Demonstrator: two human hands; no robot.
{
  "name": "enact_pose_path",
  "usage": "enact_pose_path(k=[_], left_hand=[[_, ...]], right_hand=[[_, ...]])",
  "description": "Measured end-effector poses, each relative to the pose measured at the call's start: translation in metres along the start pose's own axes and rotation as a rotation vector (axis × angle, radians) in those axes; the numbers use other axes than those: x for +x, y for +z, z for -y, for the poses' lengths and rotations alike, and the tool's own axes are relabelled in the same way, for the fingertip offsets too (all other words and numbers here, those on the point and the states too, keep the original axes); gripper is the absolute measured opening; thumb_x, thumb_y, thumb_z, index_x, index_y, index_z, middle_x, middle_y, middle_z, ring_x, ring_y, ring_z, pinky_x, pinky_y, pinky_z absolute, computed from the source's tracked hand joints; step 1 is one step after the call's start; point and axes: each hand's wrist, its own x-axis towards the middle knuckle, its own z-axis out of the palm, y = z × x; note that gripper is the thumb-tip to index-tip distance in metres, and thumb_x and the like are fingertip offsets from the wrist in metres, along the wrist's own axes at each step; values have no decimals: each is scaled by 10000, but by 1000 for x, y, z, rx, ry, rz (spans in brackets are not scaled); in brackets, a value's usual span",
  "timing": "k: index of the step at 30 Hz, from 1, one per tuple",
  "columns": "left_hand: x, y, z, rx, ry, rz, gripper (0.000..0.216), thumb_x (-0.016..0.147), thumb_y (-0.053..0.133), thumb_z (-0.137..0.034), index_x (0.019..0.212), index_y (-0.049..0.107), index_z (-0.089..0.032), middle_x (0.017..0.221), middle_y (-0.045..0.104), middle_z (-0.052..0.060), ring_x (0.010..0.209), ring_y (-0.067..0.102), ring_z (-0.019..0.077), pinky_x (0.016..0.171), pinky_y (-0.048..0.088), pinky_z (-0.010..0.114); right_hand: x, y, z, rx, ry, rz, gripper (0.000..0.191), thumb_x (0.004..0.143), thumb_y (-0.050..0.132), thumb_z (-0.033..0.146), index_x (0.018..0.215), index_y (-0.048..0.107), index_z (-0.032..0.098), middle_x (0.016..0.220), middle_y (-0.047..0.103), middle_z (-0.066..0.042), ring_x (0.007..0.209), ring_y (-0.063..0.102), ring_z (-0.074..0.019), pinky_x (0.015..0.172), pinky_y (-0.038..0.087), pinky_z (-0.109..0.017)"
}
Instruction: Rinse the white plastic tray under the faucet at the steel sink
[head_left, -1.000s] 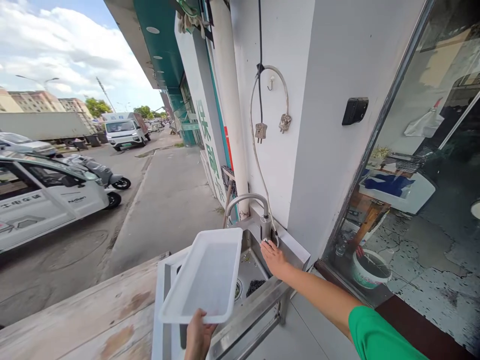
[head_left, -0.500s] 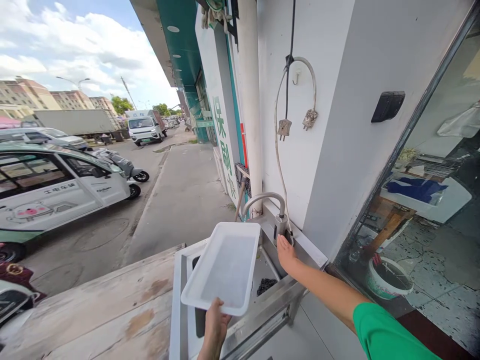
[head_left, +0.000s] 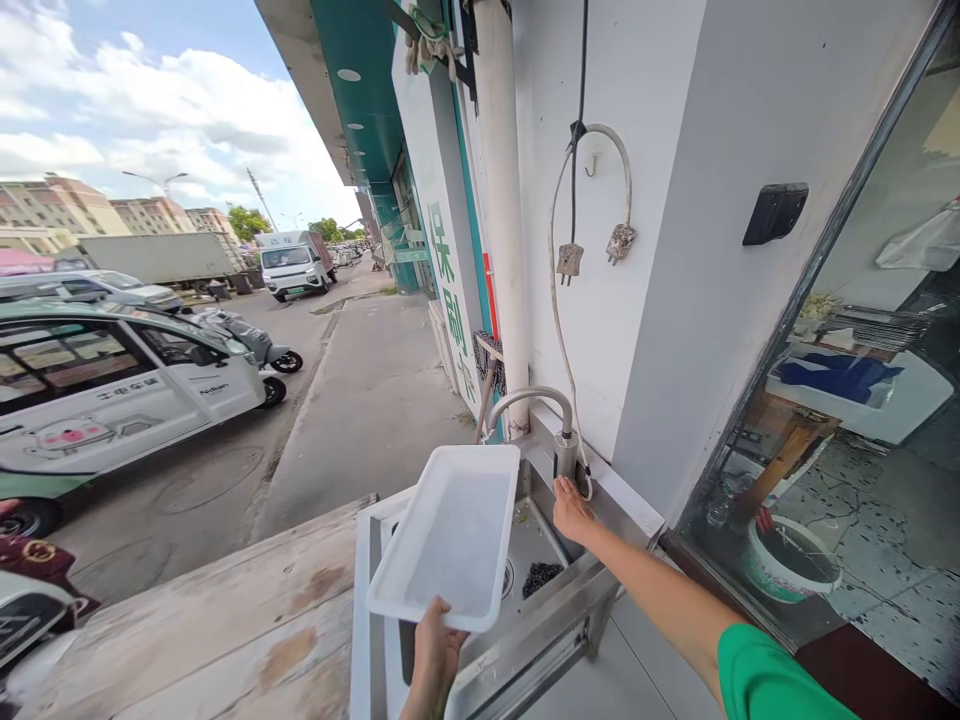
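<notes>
2 bare hands show, each with no glove, ring or watch. The right hand leads back along a bare forearm that runs toward 4 o'clock, ending in a bright green sleeve cut short near the elbow. The sleeve cloth is plain and smooth, with no print or seam marking that can be made out, and it fills the corner at 5 o'clock. The left hand enters at 6 o'clock; only its fingers, back and a short stretch of bare wrist are in view, with no sleeve on that side.
</notes>
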Motion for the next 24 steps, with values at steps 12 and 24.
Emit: enact_pose_path(k=[12, 24], left_hand=[[16, -7, 0, 56, 8, 1, 597, 559, 509, -89, 1131, 398, -220, 970, 542, 39, 653, 596, 166, 694, 562, 390], [6, 0, 2, 66, -30, -32, 585, 581, 489, -62, 1147, 430, -203, 865, 547, 15, 618, 579, 161, 674, 552, 356]], right_hand=[[-7, 6, 8, 39, 1, -19, 673, 875, 374, 178, 1509, 248, -9, 1598, 194, -162, 1477, 163, -252, 1205, 172, -390], [-7, 13, 5, 66, -27, -60, 680, 851, 356, 142, 1516, 268, 34, 1594, 219, -125, 1465, 198, -288, 1193, 233, -435]])
